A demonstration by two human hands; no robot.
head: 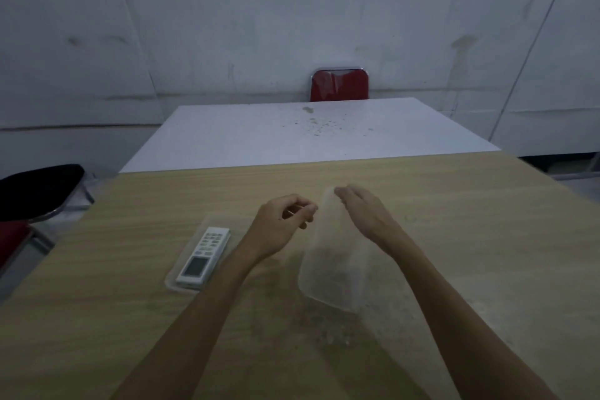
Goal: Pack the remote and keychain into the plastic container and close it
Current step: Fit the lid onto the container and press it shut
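Note:
A white remote lies inside a shallow clear plastic container on the wooden table, left of my arms. My right hand grips the far end of a translucent lid, holding it lifted and tilted, its near edge low over the table. My left hand hovers between the container and the lid, fingers curled and pinched together close to the lid's upper left edge. Blur hides whether those fingers touch the lid or hold something small. No keychain is clearly visible.
A white table with specks on it butts against the far edge of the wooden one, with a red chair behind it. A black-backed chair with a red seat stands at the left. Grey walls surround the space.

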